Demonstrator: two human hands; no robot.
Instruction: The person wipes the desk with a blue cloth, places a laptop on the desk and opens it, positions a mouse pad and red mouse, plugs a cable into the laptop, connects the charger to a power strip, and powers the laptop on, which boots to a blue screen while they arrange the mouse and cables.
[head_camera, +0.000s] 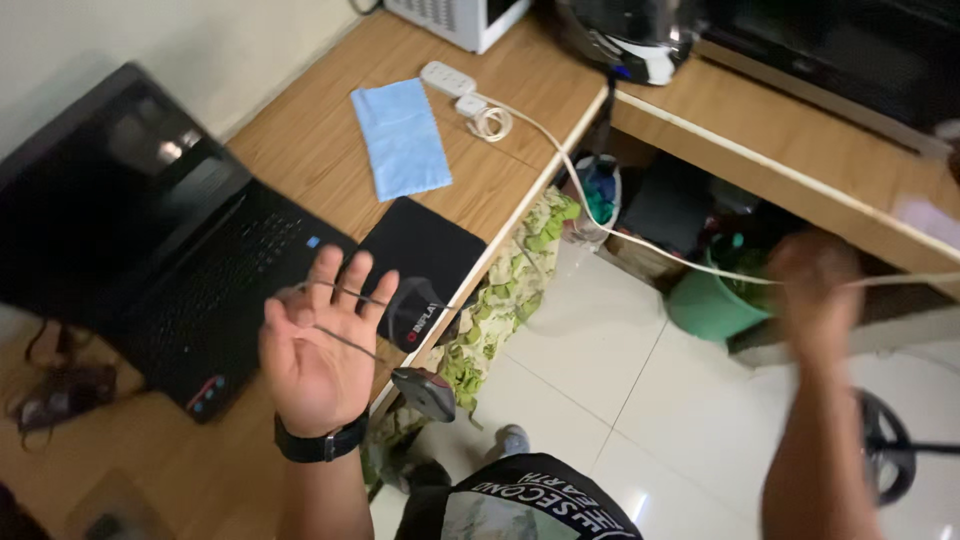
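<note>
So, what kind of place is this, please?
Most likely a home desk corner, not a workshop. A black laptop and a mouse pad lie on a wooden desk, a white power strip sits further back, and household clutter with a green bucket stands on the tiled floor.

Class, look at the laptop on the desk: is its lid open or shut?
Open. The laptop shows its dark screen raised above the keyboard, beside the left hand, which has a thin cord across its fingers.

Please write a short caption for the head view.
Left hand open, thin cable across its fingers, beside a laptop; blurred right hand raised.
</note>
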